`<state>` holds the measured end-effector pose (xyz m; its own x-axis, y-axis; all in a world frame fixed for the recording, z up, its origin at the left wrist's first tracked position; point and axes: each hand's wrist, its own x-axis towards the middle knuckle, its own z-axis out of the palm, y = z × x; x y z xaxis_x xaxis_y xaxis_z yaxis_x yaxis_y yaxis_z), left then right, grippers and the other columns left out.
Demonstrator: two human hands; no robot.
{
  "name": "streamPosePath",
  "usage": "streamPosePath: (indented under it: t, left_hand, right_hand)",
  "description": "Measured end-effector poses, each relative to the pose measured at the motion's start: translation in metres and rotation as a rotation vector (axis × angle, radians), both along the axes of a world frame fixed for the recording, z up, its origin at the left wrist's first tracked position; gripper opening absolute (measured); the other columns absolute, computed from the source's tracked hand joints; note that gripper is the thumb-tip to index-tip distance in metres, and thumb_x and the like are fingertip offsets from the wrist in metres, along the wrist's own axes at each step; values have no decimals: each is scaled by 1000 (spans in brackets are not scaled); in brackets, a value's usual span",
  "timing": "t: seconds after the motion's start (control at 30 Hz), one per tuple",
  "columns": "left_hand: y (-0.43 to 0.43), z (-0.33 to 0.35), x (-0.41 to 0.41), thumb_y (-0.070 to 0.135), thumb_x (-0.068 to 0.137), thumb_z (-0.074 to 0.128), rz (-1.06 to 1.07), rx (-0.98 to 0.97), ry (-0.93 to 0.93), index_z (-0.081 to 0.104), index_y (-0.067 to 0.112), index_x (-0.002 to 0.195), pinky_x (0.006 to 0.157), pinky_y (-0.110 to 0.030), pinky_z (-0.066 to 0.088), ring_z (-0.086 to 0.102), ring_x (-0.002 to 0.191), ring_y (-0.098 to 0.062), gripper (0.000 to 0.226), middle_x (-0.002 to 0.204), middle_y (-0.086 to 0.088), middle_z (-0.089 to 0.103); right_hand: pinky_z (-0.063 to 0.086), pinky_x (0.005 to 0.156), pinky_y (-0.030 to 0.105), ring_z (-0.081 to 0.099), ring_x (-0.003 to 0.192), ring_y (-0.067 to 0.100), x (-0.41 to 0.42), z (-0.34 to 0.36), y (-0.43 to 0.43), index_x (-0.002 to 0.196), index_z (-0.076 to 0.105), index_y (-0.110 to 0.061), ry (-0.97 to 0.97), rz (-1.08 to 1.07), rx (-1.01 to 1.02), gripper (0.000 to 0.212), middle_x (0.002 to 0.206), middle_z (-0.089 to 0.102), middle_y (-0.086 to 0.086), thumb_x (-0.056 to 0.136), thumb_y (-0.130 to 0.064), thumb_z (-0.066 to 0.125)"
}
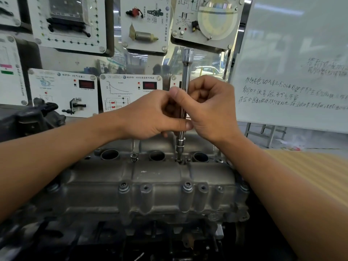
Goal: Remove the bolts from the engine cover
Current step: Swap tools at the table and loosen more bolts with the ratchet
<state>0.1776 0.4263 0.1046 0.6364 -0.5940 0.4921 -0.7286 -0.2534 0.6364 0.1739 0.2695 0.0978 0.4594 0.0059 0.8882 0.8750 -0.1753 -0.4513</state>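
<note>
The left hand [156, 113] and the right hand [212, 110] met in the middle of the view. Both had their fingers curled round the same long extension bar [185, 76], the left gripping it from its side and the right wrapped round it from the other, and the two hands touched each other. The bar stood nearly upright, its upper end rising well above the hands and its lower part coming out below them.

At its foot a small socket [180, 146] sat down on a bolt [178, 160] in the back row of the engine cover [160, 178], between two round openings in the metal. To the left of it, between another pair of openings, a second bolt [134, 157] stood raised out of its hole. Along the front edge of the cover two more bolts [123, 186] were seated in their bosses, while the bosses between and beside them showed only holes.

Behind the engine hung white training panels [130, 91] with gauges and parts, and a whiteboard [291, 63] with handwriting stood to the right.
</note>
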Motion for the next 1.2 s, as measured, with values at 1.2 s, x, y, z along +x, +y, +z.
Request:
streamPosePath:
  t: [1.2]
  left_hand:
    - [7, 4, -4, 20, 84, 65, -47, 32, 48, 68, 4, 105, 69, -27, 58, 71, 80, -12, 27, 92, -4, 76]
  right_hand:
    - [36, 49, 29, 42, 53, 21, 2, 1, -3, 74, 54, 12, 76, 138, -76, 36, 57, 43, 20, 93, -19, 56]
